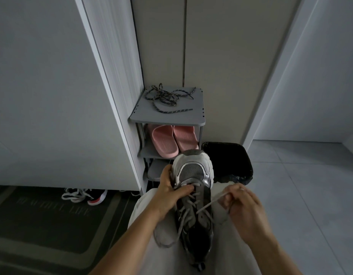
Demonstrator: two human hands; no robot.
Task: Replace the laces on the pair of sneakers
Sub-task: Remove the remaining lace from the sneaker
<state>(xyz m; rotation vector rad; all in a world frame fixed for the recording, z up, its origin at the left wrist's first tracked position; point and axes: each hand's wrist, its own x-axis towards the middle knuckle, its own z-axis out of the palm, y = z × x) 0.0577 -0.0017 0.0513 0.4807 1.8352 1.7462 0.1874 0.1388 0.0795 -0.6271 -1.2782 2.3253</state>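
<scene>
On the lap, left hand grips sneaker; right hand pinches lace.

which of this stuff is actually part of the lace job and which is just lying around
Job:
- sneaker, gripped by the left hand
- grey lace, pinched by the right hand
- dark laces on the rack, probably the replacements

Lying about:
- pink slippers
- bin
- shoes under the cabinet
- mat

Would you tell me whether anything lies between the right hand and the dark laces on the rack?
Nothing visible does: the dark laces lie uncovered on the rack top, beyond the sneaker the left hand holds.
</scene>
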